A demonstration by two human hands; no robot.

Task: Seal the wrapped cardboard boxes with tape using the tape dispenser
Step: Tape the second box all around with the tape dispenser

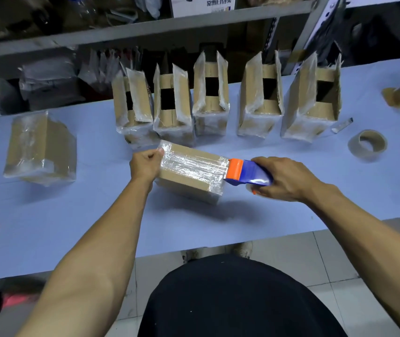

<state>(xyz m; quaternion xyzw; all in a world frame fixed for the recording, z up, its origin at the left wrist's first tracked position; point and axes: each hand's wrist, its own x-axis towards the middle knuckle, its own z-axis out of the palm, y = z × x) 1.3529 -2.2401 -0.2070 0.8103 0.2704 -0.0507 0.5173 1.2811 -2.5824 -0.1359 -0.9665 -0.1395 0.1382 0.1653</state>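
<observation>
Mid-bench, the left hand (145,164) grips the box (189,171); the right hand (284,177) grips the dispenser (245,172) at its end. Behind, 5 open boxes (259,103) show dark interiors.

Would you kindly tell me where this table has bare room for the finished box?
Bare tabletop lies between the closed plastic-wrapped box at left and the left hand, and along the near edge. The back row of open-flapped wrapped boxes is crowded.

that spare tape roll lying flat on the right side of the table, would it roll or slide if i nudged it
The spare tape roll lies flat on its side on the table, so a nudge would probably slide it, not roll it. Tipped onto its edge, its round shape would likely roll. It looks mostly cardboard core, so it is probably light and easy to shift.
</observation>
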